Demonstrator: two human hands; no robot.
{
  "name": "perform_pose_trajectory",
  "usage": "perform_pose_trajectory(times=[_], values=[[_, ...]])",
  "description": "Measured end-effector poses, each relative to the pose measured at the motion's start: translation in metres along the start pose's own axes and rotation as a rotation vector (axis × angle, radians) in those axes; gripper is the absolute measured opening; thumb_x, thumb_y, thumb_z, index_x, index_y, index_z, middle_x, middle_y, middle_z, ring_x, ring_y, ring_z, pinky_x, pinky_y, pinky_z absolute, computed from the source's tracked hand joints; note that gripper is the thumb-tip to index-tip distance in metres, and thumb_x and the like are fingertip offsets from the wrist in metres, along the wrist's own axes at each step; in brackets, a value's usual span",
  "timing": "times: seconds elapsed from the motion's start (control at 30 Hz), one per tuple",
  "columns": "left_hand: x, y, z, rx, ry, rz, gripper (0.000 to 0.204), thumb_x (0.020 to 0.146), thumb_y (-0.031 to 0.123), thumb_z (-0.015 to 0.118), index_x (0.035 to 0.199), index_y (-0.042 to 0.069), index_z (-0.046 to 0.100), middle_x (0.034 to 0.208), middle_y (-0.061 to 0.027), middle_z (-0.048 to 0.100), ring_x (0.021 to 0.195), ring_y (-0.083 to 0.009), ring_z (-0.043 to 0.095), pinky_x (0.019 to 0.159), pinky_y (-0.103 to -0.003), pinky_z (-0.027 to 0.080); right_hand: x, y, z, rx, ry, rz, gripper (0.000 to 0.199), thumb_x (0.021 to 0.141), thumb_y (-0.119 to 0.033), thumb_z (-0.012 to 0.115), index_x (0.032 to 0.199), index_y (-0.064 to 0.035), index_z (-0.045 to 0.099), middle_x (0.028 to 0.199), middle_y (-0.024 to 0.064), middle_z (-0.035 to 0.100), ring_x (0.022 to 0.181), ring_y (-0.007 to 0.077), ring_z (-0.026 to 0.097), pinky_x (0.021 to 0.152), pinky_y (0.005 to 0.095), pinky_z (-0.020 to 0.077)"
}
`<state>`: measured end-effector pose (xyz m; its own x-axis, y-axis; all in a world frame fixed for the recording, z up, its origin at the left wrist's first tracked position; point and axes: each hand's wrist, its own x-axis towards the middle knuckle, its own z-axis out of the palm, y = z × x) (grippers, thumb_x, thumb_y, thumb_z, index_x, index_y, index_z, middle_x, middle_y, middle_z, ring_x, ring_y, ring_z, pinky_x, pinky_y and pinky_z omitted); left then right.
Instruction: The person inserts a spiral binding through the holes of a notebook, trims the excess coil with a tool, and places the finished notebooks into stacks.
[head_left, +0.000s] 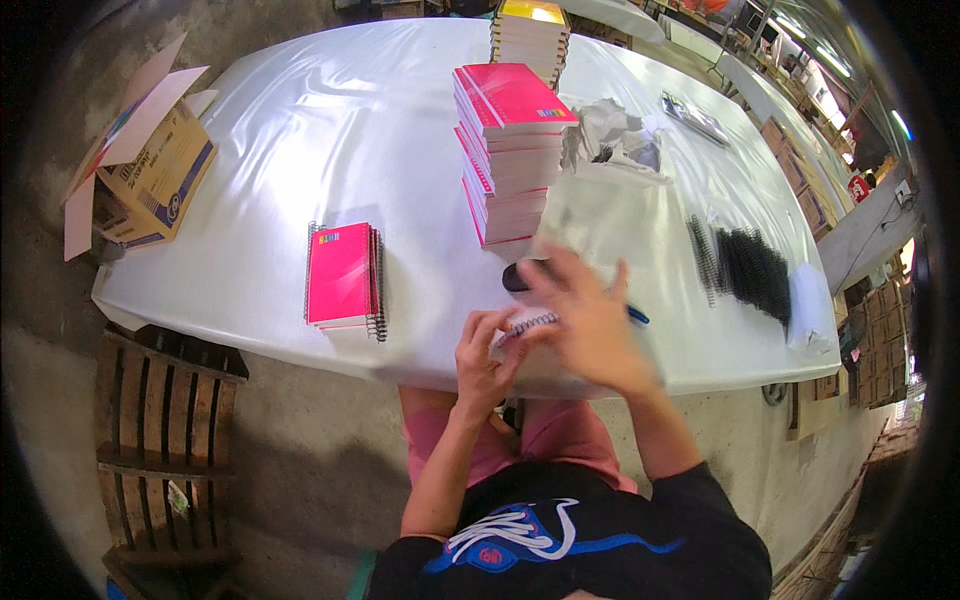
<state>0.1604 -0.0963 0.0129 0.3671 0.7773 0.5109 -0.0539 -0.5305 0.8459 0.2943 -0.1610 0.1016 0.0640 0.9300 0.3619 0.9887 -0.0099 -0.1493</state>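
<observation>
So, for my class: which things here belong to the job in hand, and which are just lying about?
Apparently part of the job:
- coil-edged book between the left hand and blurred right hand
- loose black coils
- tall pink book stack
- coiled pink books

Seemingly just lying about:
- crumpled paper
- open carton
- slatted wood on the floor

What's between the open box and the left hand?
A small pile of pink notebooks lies between the open box and the left hand, in the head view.
</observation>
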Motion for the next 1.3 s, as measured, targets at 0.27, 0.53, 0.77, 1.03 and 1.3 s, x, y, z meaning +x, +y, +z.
perform_pose_trajectory(times=[0.27, 0.53, 0.77, 1.03, 1.3], values=[[0.001, -0.013, 0.015, -0.442, 0.09, -0.213, 0.021, 0.08, 0.006, 0.071, 0.1, 0.002, 0.066, 0.096, -0.0077, 0.063, 0.089, -0.0173, 0.059, 0.08, -0.028, 0.046, -0.078, 0.082, 0.048, 0.048, -0.03, 0.76, 0.081, 0.085, -0.056, 0.054, 0.145, -0.0086, 0.025, 0.148, 0.0146, 0.028, 0.136, 0.033, 0.027, 0.105, 0.0647, 0.0121], [-0.003, 0.0, 0.001, -0.305, 0.176, -0.282, 0.02, 0.081, 0.006, 0.07, 0.101, 0.002, 0.067, 0.084, -0.0066, 0.063, 0.079, -0.0137, 0.057, 0.074, -0.025, 0.046, -0.095, 0.089, 0.051, -0.029, 0.06, 0.73, 0.053, 0.091, -0.031, 0.053, 0.137, -0.0079, 0.04, 0.132, 0.0139, 0.045, 0.122, 0.0321, 0.041, 0.103, 0.0503, 0.0275], [0.008, 0.041, -0.02, 0.15, 0.278, 0.032, 0.023, 0.084, 0.002, 0.065, 0.107, 0.003, 0.066, 0.082, -0.0063, 0.057, 0.073, -0.0128, 0.054, 0.065, -0.023, 0.043, -0.063, -0.004, -0.04, 0.389, 0.266, 0.259, 0.047, 0.083, -0.018, 0.063, 0.128, -0.0099, 0.052, 0.11, 0.0163, 0.05, 0.1, 0.032, 0.048, 0.09, 0.0402, 0.0381], [0.015, 0.055, -0.05, 0.387, 0.411, 0.284, 0.038, 0.067, -0.002, 0.072, 0.104, 0.005, 0.069, 0.076, -0.0047, 0.059, 0.069, -0.0176, 0.055, 0.067, -0.029, 0.04, -0.031, -0.06, -0.037, 0.417, 0.169, 0.017, 0.055, 0.074, -0.022, 0.073, 0.126, -0.02, 0.056, 0.115, 0.0114, 0.047, 0.104, 0.0316, 0.044, 0.09, 0.0449, 0.0327], [0.015, 0.053, -0.055, 0.434, 0.485, 0.351, 0.037, 0.064, -0.002, 0.068, 0.1, 0.003, 0.071, 0.076, -0.0035, 0.06, 0.069, -0.0198, 0.055, 0.069, -0.031, 0.039, -0.021, -0.063, -0.038, 0.475, 0.008, -0.047, 0.047, 0.08, -0.025, 0.068, 0.125, -0.0173, 0.057, 0.11, 0.0095, 0.051, 0.099, 0.0272, 0.049, 0.085, 0.0398, 0.039]])
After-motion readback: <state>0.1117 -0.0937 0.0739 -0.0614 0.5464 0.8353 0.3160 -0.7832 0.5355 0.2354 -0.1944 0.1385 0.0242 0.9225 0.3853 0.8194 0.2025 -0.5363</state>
